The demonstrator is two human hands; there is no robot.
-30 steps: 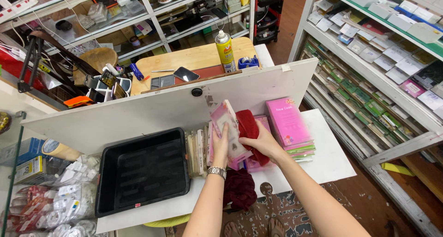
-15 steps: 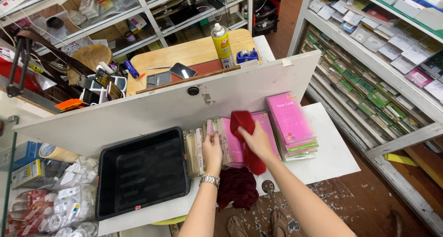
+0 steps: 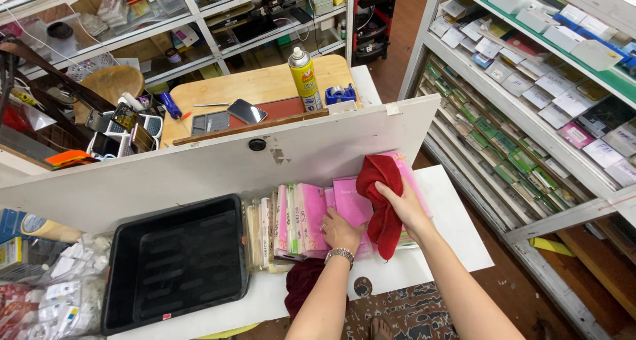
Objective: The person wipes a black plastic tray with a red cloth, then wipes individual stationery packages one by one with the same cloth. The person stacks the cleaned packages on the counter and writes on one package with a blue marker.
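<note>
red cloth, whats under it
Under the red cloth lie pink packets, pressed by the right hand. Its folds hide the packets directly beneath; the left hand steadies others.

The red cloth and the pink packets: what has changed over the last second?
The right hand carried the red cloth rightward onto the pink stack. The left hand set its lifted pink packet down flat. The black tray and spray can stayed put.

You look down on a white counter (image 3: 450,260); a wooden table (image 3: 265,88) beyond; stocked shelving (image 3: 530,115) right, glass shelves (image 3: 132,22) behind, brown floor (image 3: 596,274).
</note>
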